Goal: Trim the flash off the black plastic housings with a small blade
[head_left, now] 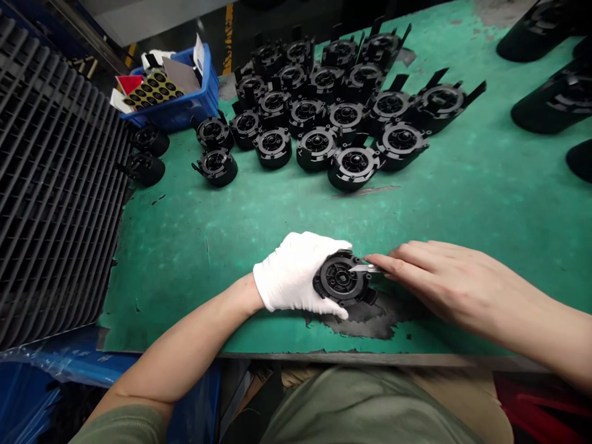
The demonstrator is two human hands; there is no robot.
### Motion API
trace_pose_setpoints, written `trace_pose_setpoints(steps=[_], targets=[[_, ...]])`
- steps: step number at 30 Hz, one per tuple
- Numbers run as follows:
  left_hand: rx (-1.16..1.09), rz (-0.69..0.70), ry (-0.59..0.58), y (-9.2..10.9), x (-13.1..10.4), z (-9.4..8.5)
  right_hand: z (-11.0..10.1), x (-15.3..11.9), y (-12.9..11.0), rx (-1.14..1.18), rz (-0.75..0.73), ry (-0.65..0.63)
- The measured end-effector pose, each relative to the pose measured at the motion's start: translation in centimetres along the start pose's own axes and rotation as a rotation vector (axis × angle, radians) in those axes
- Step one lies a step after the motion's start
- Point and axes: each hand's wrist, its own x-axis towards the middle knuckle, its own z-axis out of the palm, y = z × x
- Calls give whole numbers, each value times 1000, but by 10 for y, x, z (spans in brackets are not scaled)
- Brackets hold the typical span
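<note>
My left hand (296, 274), in a white glove, is wrapped round a black round plastic housing (342, 279) near the front edge of the table. The housing's ribbed face with its central hub and small holes is turned up toward me. My bare right hand (430, 271) grips a craft knife (367, 268), index finger stretched along it. The pointed metal blade lies over the upper right of the housing's face; whether it touches the plastic I cannot tell. The knife's handle is mostly hidden inside my right hand.
Many similar black housings (317, 143) stand in rows across the back of the green table (222, 222). A blue bin (185, 111) with sticker sheets sits back left, beside a dark slatted rack (50, 185). Taller black cylinders (546, 108) stand at right.
</note>
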Motion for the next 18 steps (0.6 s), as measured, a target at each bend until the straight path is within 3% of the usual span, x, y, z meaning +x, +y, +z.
trace_pose_setpoints(steps=[6,13,18], targets=[[7,-37,-66,3,3,-3,1,2,19,34,-2,-31],[4,-34,-54,2,3,-3,-9,23,23,-33,-193,7],[-24,-42,-74,5,4,-7,-10,18,20,-33,-126,31]])
